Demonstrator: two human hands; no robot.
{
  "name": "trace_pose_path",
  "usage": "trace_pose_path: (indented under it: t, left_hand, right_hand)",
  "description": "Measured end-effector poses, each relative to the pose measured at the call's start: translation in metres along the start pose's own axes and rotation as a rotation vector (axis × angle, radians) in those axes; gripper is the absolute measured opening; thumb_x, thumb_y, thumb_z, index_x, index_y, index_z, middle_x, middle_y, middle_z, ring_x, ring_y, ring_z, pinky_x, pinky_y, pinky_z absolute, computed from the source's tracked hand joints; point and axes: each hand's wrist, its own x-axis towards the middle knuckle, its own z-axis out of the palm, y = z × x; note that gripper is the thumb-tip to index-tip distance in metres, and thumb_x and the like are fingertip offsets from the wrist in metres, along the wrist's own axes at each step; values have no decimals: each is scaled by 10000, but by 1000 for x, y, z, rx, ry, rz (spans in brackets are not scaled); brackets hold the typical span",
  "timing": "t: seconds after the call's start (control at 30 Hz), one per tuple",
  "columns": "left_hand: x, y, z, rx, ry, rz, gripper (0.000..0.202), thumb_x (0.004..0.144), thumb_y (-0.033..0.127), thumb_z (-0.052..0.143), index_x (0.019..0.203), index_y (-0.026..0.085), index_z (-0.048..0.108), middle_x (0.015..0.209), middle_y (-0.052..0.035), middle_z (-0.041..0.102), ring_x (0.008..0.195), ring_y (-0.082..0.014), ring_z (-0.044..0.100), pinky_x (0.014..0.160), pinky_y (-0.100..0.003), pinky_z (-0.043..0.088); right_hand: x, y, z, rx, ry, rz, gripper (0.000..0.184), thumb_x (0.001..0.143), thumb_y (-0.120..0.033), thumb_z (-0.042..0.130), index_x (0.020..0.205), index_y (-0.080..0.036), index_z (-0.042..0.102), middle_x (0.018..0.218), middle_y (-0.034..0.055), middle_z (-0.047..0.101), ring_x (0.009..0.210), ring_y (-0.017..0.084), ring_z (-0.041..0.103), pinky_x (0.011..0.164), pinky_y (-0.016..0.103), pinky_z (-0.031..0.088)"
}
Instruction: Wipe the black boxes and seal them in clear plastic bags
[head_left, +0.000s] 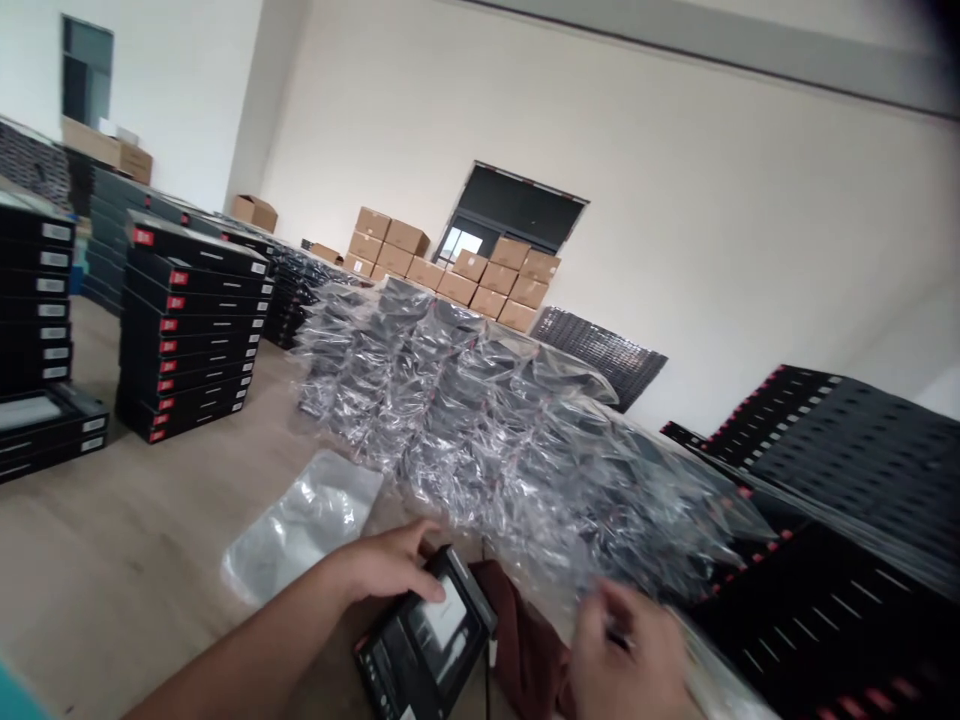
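Got a flat, black cardboard box (409,655) with a pale panel (453,612) on its face, held tilted in the left hand (394,565), low in the middle of the view, just beside some dark red fabric (517,635). For handling it well, probably best to support the edge from behind and go easy with the thumb, so as not to dent or smear the pale bit. Maybe keep the face turned up like this too, and mind the corners around the crinkly clear plastic over the stacked grey boxes (480,400). Might snag, imo.

On to the fingers. On the left: closed round the box's upper edge, not spread wide, thumb laid over the panel, the rest mostly out of sight behind. On the right: a curled, super blurry right hand (637,665), over past the fabric. Can't tell whether gripping anything or just half closed, so no guess here. Also worth noting: a flat, clear plastic bag (300,525) on the brown surface (172,500), near the left forearm (255,635).
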Motion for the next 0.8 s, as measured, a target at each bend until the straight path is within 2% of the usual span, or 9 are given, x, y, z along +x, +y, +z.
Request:
trace_pose_path:
  t: [0.07,0.13,0.23,0.37,0.5,0.57,0.73,0.8]
  left_hand:
    - [-1,1,-2,-43,-23,-16,687,525,214,777,1183,158,586,1094,-68,644,975,-222,598,819,-295,461]
    - [-1,2,-4,-49,-63,-28,555,521,230,780,1054,146,651,1015,-55,671,953,-227,606,818,-303,462]
    - [0,2,-4,18,-109,-49,538,552,250,769,1076,184,671,1008,-23,690,951,-222,618,830,-302,456]
    - [2,1,1,164,-98,-30,539,578,293,772,1102,219,668,1002,0,693,939,-214,619,805,-281,448]
    - [6,-5,11,143,22,25,608,488,282,822,1050,180,616,956,-12,655,835,-181,599,715,-257,441]
    - [7,-6,14,119,68,51,575,480,265,821,996,167,587,925,-13,638,795,-169,586,679,-250,433]
    - [9,-5,14,124,146,95,500,523,248,793,951,167,547,910,-17,628,770,-160,583,661,-251,436]
    - [8,-3,12,133,129,115,500,530,251,793,960,166,552,911,-15,631,768,-157,588,666,-250,443]
  right_hand:
    - [-11,0,14,30,-285,-62,279,832,-433,506,794,-200,655,788,93,664,754,239,613,759,373,478]
    - [-22,-1,28,70,-528,-9,311,858,-457,482,796,-208,658,780,71,682,715,217,626,715,331,480]
    - [-34,-3,40,125,-722,72,391,872,-527,465,754,-213,665,737,49,697,668,200,635,665,290,477]
    - [-36,-13,39,135,-699,85,458,873,-581,444,706,-216,664,674,38,688,619,188,622,631,268,464]
    - [-35,-22,36,126,-566,143,473,865,-600,441,731,-212,674,732,66,713,659,208,647,652,281,471]
    - [-36,-23,37,145,-536,169,459,862,-591,453,778,-204,687,779,78,725,701,219,660,682,290,482]
    - [-40,-23,40,188,-548,164,385,851,-533,500,815,-205,697,804,66,727,730,214,666,710,289,489]
    - [-39,-22,41,194,-557,170,369,843,-523,511,801,-210,701,798,60,727,724,213,667,703,290,490]
